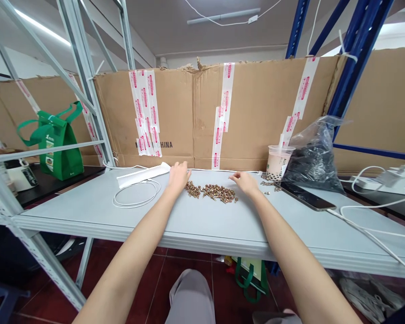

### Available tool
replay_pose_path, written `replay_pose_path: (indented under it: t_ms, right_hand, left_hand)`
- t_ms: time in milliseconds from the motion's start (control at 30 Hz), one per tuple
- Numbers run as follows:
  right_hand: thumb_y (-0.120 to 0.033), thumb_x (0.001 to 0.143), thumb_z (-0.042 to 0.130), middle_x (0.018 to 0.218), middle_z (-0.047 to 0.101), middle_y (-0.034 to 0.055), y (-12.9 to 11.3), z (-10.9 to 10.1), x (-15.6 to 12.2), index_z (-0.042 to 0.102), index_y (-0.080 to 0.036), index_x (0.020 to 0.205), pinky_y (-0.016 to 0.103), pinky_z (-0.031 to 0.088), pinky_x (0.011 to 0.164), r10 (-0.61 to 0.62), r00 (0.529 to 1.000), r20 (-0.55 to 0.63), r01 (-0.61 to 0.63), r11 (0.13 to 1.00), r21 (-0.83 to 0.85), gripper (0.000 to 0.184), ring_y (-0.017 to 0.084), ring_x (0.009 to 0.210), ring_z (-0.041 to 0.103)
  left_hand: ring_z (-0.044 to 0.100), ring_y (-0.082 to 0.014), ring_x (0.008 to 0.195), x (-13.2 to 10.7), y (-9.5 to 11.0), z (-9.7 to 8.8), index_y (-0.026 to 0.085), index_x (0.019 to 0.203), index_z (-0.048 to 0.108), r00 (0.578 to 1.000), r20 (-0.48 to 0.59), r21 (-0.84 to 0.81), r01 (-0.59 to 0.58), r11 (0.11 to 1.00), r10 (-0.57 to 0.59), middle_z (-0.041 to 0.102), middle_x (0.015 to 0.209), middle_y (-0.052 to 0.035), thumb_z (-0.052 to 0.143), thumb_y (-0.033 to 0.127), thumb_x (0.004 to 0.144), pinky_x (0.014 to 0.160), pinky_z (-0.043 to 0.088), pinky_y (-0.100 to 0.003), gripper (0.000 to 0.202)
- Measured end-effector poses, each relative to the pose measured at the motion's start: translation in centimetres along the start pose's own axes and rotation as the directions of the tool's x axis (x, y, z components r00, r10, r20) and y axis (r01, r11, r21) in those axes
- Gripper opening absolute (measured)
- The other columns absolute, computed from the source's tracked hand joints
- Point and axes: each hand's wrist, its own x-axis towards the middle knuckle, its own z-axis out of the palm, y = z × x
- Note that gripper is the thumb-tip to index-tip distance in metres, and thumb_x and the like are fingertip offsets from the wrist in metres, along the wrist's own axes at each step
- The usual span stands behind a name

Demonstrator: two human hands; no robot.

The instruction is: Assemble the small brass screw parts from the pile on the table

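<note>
My left hand (179,176) and right hand (245,182) lie open and empty, palms down, on the pale steel shelf (148,227) near its back edge. Gold-coloured screws (212,192) sit between them in a low heap, its long axis along that edge, my left hand the nearer

Past the right hand (245,182) stand a clear plastic cup of milky tea (277,164) and a clear plastic bag (312,157) (dark contents inside); a thin white coiled cable (159,190) lies left of the left hand (179,176).
</note>
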Motion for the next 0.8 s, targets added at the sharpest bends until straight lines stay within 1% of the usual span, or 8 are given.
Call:
replay_pose_path:
  t_ms: [100,167,233,300,367,433,600,800]
  right_hand:
    - [-0.034,0.074,0.053,0.098,0.057,0.0152,1.4,0.2,-0.3,0.063,-0.015,0.080,0.046,0.025,0.083,0.038,0.993,-0.111,-0.074,0.936,-0.344,0.022,0.030,0.101,0.043]
    - [-0.031,0.073,0.055,0.106,0.053,0.0175,1.3,0.2,-0.6,0.061,-0.014,0.089,0.048,0.023,0.085,0.032,0.985,-0.170,-0.100,0.908,-0.407,0.025,0.032,0.106,0.039]
    - [-0.031,0.074,0.054,0.107,0.052,0.0165,0.2,-0.1,-1.0,0.058,-0.015,0.097,0.047,0.025,0.084,-0.029,0.981,-0.191,-0.037,0.941,-0.336,0.028,0.030,0.105,0.039]
    - [-0.031,0.077,0.049,0.104,0.054,0.0118,-1.7,-0.3,-1.5,0.057,-0.019,0.099,0.041,0.028,0.083,-0.198,0.971,-0.133,0.178,0.973,-0.150,0.027,0.026,0.100,0.043]
    - [-0.032,0.078,0.048,0.096,0.058,0.0070,-3.9,-0.2,-2.1,0.059,-0.020,0.097,0.033,0.033,0.079,-0.454,0.888,0.078,0.443,0.888,0.123,0.025,0.019,0.088,0.048]
    - [-0.034,0.073,0.054,0.095,0.058,0.0052,-5.5,0.3,-2.8,0.063,-0.021,0.088,0.030,0.033,0.078,-0.612,0.765,0.203,0.561,0.787,0.257,0.022,0.018,0.087,0.048]
    - [-0.029,0.070,0.059,0.087,0.060,0.0027,-6.3,1.6,-3.7,0.067,-0.024,0.080,0.029,0.031,0.077,-0.644,0.700,0.308,0.601,0.764,0.233,0.014,0.017,0.086,0.049]
    - [-0.025,0.068,0.060,0.076,0.063,0.0006,-5.5,2.1,-3.2,0.067,-0.021,0.075,0.024,0.034,0.067,-0.649,0.689,0.322,0.572,0.760,0.308,0.011,0.013,0.070,0.053]
  left_hand:
    - [0.046,-0.0270,0.097,-0.3,-2.5,0.4,0.009,0.098,0.053,0.953,0.217,0.174,0.174,0.969,-0.210,0.058,0.095,-0.0166,0.048,0.022,0.077,0.078,0.034,-0.035,0.025]
    - [0.044,-0.0286,0.101,-0.6,-3.5,0.5,0.008,0.098,0.054,0.890,0.333,0.242,0.240,0.940,-0.313,0.056,0.102,-0.0185,0.049,0.017,0.075,0.081,0.032,-0.037,0.025]
    - [0.044,-0.0299,0.102,-0.7,-4.0,0.6,0.007,0.096,0.055,0.849,0.375,0.271,0.283,0.920,-0.372,0.055,0.103,-0.0198,0.051,0.016,0.073,0.081,0.032,-0.039,0.025]
    - [0.045,-0.0303,0.102,-0.6,-4.1,0.5,0.008,0.093,0.057,0.834,0.387,0.269,0.306,0.914,-0.393,0.056,0.102,-0.0197,0.053,0.018,0.072,0.081,0.032,-0.040,0.024]
    - [0.046,-0.0294,0.101,-0.3,-4.1,0.2,0.011,0.091,0.059,0.820,0.414,0.252,0.315,0.915,-0.396,0.057,0.102,-0.0176,0.058,0.025,0.069,0.081,0.034,-0.039,0.025]
    - [0.049,-0.0282,0.098,0.0,-4.0,-0.1,0.015,0.087,0.060,0.796,0.458,0.230,0.324,0.918,-0.395,0.059,0.100,-0.0148,0.065,0.032,0.063,0.079,0.036,-0.037,0.030]
    - [0.054,-0.0263,0.094,0.4,-3.9,-0.6,0.018,0.079,0.063,0.709,0.599,0.165,0.347,0.923,-0.373,0.061,0.097,-0.0117,0.070,0.036,0.056,0.079,0.039,-0.033,0.030]
    - [0.056,-0.0241,0.091,0.4,-3.8,-0.5,0.018,0.075,0.064,0.708,0.613,0.144,0.337,0.930,-0.351,0.063,0.094,-0.0093,0.068,0.026,0.059,0.075,0.040,-0.028,0.019]
